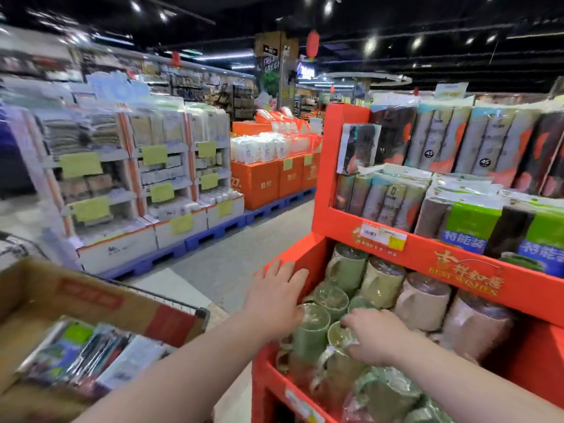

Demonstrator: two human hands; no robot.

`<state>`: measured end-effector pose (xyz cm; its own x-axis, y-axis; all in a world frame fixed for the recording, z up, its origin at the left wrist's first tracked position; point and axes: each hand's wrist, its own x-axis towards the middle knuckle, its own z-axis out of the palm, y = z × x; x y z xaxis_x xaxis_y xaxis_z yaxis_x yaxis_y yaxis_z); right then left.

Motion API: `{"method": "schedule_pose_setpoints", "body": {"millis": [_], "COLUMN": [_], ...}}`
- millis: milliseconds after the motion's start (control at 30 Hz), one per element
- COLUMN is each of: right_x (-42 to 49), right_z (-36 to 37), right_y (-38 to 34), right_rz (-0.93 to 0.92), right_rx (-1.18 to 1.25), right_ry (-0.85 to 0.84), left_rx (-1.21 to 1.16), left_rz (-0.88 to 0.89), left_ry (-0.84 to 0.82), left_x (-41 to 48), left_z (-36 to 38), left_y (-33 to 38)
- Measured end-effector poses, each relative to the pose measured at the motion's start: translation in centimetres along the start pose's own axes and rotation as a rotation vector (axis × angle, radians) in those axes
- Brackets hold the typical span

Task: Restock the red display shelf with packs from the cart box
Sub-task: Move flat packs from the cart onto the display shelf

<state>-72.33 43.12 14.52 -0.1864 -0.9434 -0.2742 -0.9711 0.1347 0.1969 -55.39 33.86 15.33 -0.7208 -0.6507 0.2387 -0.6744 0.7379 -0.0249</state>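
A: Writing on the red display shelf (331, 166)?

B: Gold print on the front lip, "BEST WISHES" under large Chinese characters. A white-and-yellow price label (383, 235) is stuck to the left of it; its text is too blurred to read.

A: Stock?

B: Top tier: tall film-wrapped packs (433, 138), each with a round "45" badge. Right of the middle tier: green-and-blue packs (470, 227) marked "特能装". Lower tier: ceramic mugs (381, 282) in clear crinkled wrap, green, beige and pink, lying with their mouths outward.

A: Hands?

B: Left hand (276, 297) is flat with its fingers spread, at the near left wall of the lower tier, above the mugs; contact unclear. Right hand (374, 334) has its fingers curled over the rim of a green mug (341, 374).

A: Supply?

B: Near left is the cart box (61, 297), brown corrugated cardboard with red tape, in a wire cart (183, 306). Glossy flat packs in the box (91, 352) lie stacked aslant, print unreadable.
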Motion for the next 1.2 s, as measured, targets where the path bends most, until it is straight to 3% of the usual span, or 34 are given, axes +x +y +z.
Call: {"method": "schedule_pose_setpoints", "body": {"millis": [400,600,900,1200], "right_x": [0.0,0.4,5.3,14.7], "right_z": [-3.4,-3.9,-3.7,-1.4], "right_y": [-22.6,-30.9,-38.8,-44.8], "right_rz": [-0.307,-0.386,-0.491,-0.603], "right_rx": [0.152,0.155,0.151,0.140], "right_ry": [0.189,0.218,0.138,-0.053], "left_rx": [0.060,0.039,-0.014,-0.001], "left_rz": [-0.424,-0.550,-0.684,-0.747], "left_ry": [-0.416,-0.477,-0.604,-0.622], "left_x": [-23.3,-31.6,-36.7,-34.8], "left_z": [4.5,6.0,7.1,8.0], "left_y": [-14.9,-18.9,-24.0,-32.7]}}
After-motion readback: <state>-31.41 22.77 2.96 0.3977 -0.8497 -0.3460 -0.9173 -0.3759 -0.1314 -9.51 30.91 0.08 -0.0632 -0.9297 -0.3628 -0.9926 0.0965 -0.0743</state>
